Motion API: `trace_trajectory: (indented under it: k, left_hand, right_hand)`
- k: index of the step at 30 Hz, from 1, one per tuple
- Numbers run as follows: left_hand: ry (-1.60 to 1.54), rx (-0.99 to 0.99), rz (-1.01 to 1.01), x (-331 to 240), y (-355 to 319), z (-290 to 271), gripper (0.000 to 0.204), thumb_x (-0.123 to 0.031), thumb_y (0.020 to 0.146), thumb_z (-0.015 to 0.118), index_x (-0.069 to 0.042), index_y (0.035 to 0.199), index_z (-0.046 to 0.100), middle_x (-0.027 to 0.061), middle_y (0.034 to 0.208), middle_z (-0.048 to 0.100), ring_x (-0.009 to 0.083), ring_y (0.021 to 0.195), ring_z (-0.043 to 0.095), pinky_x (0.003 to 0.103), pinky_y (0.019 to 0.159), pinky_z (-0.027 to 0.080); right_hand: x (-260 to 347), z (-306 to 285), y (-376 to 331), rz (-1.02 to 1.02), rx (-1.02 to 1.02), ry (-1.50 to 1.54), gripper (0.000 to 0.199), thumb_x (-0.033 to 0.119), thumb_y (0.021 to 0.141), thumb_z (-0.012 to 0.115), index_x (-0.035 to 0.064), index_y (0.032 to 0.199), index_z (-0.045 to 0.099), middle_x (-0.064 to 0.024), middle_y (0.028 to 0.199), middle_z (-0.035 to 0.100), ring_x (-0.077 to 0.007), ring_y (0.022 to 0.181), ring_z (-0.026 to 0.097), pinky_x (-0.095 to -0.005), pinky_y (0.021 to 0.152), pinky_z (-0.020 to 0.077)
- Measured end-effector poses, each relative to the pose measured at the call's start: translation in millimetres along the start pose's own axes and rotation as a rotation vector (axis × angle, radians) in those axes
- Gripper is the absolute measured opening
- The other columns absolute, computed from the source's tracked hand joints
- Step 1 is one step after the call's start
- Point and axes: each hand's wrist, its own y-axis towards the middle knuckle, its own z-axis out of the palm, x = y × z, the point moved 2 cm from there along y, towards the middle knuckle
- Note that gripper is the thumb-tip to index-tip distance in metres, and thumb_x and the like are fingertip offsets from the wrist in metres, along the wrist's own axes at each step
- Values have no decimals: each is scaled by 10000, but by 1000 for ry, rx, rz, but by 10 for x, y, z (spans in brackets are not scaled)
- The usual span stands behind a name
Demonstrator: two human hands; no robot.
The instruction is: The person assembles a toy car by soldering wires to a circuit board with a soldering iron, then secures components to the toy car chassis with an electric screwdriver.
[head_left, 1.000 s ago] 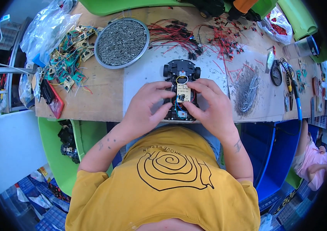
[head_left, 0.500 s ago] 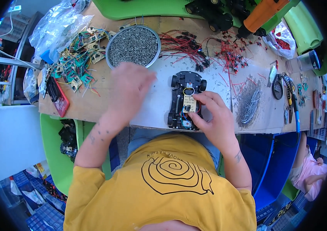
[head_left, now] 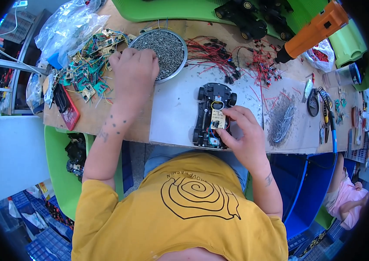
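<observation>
Work surface: a wooden desk [head_left: 89, 119], with a pale sheet [head_left: 173, 108] laid over its middle and green bins along the far edge. A black toy car chassis [head_left: 212, 115] lies on the sheet near the desk's front edge, wheels fitted and a small circuit board [head_left: 218, 118] seated in its centre.

Right hand [head_left: 243, 135]: rests on the chassis from the right, fingertips pinched at the circuit board; the grip is nearly closed on the board's edge.

Left hand [head_left: 134, 71]: reaches to the round metal dish of small screws [head_left: 167, 45], fingers curled down at its left rim (whether any screw is held cannot be told; the fingertips are hidden under the hand).

Surroundings: a heap of wired green circuit boards [head_left: 86, 69] and clear plastic bags [head_left: 67, 28] lie left of the dish; bundles of red and black wires [head_left: 219, 54] lie to its right. An orange power screwdriver [head_left: 312, 32] hangs over the far right. A red-cased device [head_left: 69, 111] sits at the left front edge.

Limits: hand tools at the right rim are distorted and hard to identify. Another person, in pink, is cut off at lower right.
</observation>
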Motion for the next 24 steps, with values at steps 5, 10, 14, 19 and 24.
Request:
trace_trajectory:
  k: [5,10,14,19,24]
  left_hand:
    - [97,-18,36,-20,12,-30,134,-156,786,692,-104,894,632,20,800,627,203,860,580,402,795,349]
    - [-103,-86,25,-186,-45,-130,113,-142,748,698,-120,814,609,7,756,590,207,812,553,397,791,363]
    - [-507,44,101,-704,-200,-276,146,-118,715,717,-124,830,627,-12,763,569,188,812,555,382,776,371]
    - [-786,163,148,-1070,-443,-223,207,-84,725,725,-123,917,657,-6,847,625,190,833,578,389,781,368]
    - [-698,133,115,-1099,-532,-196,227,-84,744,719,-130,962,671,-22,856,628,167,856,574,384,786,343]
  right_hand:
    - [-1,-1,4,-4,10,14,380,164,743,752,86,1098,641,-104,1091,611,-292,924,629,-351,777,517]
    - [-23,-12,21,4,19,18,380,165,740,754,80,1092,640,-105,1083,610,-293,922,629,-352,770,518]
    - [-14,-21,36,-43,-1,-3,383,171,733,759,78,1085,638,-106,1075,609,-297,920,628,-355,767,519]
    - [-31,-18,37,-17,28,36,396,173,732,762,75,1095,636,-116,1077,611,-304,929,626,-358,783,517]
    - [-40,-367,229,-19,113,80,442,202,760,771,60,1155,630,-124,1163,625,-265,1071,608,-349,930,464]
